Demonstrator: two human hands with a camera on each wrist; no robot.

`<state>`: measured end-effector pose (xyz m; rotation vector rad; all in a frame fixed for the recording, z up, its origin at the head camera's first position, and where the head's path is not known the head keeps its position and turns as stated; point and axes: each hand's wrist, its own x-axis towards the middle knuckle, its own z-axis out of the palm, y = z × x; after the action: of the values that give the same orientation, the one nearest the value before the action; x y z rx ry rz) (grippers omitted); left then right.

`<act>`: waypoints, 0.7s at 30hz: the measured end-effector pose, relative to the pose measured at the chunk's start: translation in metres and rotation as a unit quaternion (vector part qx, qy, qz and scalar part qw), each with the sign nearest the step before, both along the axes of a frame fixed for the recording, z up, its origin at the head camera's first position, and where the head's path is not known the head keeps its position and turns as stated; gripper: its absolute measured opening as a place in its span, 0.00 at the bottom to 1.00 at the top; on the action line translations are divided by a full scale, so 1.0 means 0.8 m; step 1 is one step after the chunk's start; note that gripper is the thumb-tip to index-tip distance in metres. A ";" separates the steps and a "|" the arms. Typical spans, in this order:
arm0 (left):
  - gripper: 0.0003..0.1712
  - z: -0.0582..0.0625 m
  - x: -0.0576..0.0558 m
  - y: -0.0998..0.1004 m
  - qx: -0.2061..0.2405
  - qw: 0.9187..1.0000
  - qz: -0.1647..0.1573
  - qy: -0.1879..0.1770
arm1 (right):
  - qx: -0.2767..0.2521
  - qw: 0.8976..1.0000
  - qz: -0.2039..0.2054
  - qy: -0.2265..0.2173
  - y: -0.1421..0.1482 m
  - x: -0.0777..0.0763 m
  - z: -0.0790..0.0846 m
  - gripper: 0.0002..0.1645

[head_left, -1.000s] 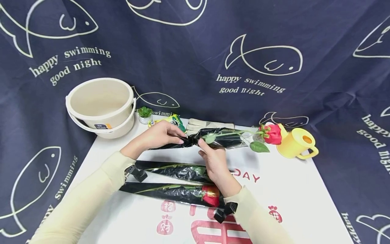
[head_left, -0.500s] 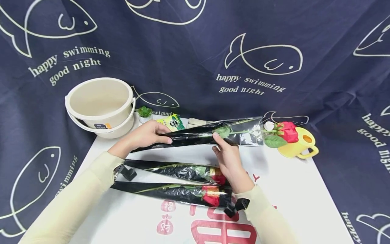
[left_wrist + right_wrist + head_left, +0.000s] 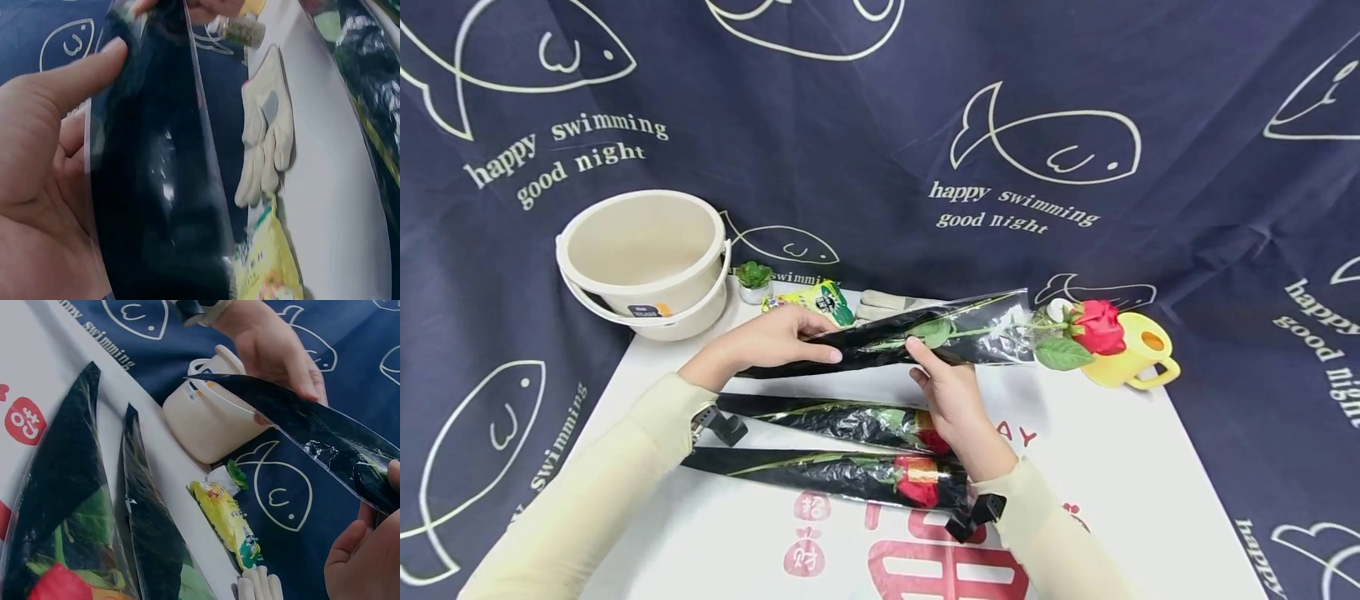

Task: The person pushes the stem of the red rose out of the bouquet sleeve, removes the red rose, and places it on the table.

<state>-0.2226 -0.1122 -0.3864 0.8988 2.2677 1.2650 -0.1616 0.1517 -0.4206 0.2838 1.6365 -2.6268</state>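
Note:
Both hands hold a long flower sleeve (image 3: 865, 343), black with a clear front, raised over the back of the table. A red artificial rose (image 3: 1099, 327) sticks out of its right end, its green stem and leaves partly inside. My left hand (image 3: 786, 335) grips the narrower left part, thumb on the front and fingers behind, as the left wrist view also shows on the black film (image 3: 156, 162). Nearer the middle, my right hand (image 3: 953, 404) pinches the sleeve below a leaf, thumb in front. Two more wrapped roses (image 3: 850, 425) (image 3: 827, 475) lie on the table below.
A beige bucket (image 3: 640, 250) stands at the back left. Along the back edge are a small potted plant (image 3: 754, 282), a yellow packet (image 3: 820, 302) and white gloves (image 3: 269, 125). A yellow watering can (image 3: 1131, 350) stands behind the rose, near a small jar (image 3: 242, 31).
The sleeve, bunched up between my hands a second ago, is drawn out straight. My hands moved apart and the rose shifted right, then all came slightly back left.

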 end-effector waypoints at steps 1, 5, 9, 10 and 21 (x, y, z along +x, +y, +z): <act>0.11 -0.001 -0.001 0.004 0.000 1.000 -0.006 0.008 | 0.006 1.000 -0.001 -0.001 -0.002 0.000 0.000 0.24; 0.06 -0.008 -0.003 0.017 -0.001 0.999 -0.033 0.037 | 0.036 0.999 -0.005 -0.009 -0.006 0.003 -0.003 0.26; 0.04 -0.015 -0.004 0.019 -0.014 0.998 -0.032 0.043 | 0.075 0.997 -0.007 -0.030 -0.004 0.009 -0.005 0.30; 0.04 -0.016 -0.003 0.018 -0.018 0.998 -0.028 0.044 | 0.089 0.996 -0.003 -0.031 -0.002 0.011 -0.006 0.30; 0.06 -0.032 -0.015 -0.027 -0.038 0.996 0.047 0.068 | 0.288 0.932 0.178 0.132 0.051 0.046 0.026 0.22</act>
<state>-0.2344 -0.1336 -0.4123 0.8854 2.4720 1.1794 -0.1250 0.1923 -0.4001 -0.3477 2.2622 -1.9400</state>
